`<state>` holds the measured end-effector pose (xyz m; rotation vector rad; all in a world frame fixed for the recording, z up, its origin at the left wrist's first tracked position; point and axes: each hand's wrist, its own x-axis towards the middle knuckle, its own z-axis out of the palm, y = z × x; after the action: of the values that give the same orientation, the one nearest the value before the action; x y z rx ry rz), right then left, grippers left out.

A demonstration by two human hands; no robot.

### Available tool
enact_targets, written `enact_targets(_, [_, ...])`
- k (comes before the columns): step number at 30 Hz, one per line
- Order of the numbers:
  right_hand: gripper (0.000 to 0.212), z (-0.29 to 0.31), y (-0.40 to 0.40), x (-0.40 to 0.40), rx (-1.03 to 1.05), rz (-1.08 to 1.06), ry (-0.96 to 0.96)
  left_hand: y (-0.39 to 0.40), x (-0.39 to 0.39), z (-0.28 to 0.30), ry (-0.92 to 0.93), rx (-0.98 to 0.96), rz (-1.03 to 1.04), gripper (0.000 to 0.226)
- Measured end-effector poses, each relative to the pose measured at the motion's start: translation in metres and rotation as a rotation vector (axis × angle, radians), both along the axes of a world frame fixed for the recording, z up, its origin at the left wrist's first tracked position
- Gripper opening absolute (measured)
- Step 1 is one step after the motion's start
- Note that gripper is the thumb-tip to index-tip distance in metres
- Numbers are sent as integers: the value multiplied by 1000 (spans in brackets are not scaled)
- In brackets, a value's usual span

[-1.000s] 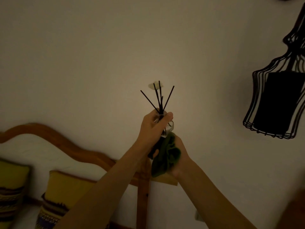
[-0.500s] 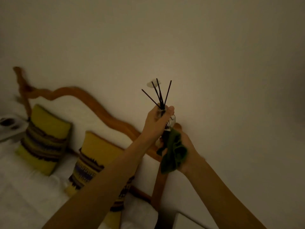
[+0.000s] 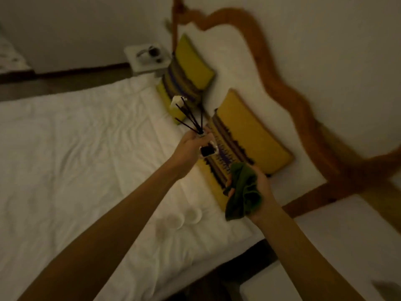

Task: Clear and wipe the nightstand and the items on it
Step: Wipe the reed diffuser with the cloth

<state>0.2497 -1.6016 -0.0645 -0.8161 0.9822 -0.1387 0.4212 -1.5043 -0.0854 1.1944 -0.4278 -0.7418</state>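
Left hand [image 3: 188,142] gripped glass reed diffuser bottle [image 3: 207,148] over white bed [image 3: 76,159]; right hand [image 3: 259,187] clutched green cloth [image 3: 243,192] (nightstand wipe seemingly pending).

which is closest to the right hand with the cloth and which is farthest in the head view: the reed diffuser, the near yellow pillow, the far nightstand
From the right hand holding the green cloth:
1. Near yellow pillow, right beside and behind the hand.
2. Reed diffuser, up and to the left, held in the left hand.
3. Far nightstand, across the bed by the wall.
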Motion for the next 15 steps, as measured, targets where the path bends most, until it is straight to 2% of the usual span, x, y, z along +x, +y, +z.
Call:
enact_targets(2, [36, -21, 25, 24, 57, 108, 18, 51, 19, -28, 43, 72, 116, 12])
enact_targets(7, [37, -80, 81, 73, 245, 294, 106, 180, 34, -111, -41, 353, 430, 14])
enact_targets(9, [35, -112, 99, 86, 285, 329, 132, 225, 30, -150, -95, 509, 489, 19])
enact_targets(12, [36, -157, 118, 96, 300, 350, 172, 269, 18, -210, -250, 841, 526, 28])
enact_targets(15, [41, -199, 125, 98, 335, 349, 231, 285, 1, -268, -261, 870, 520, 27])
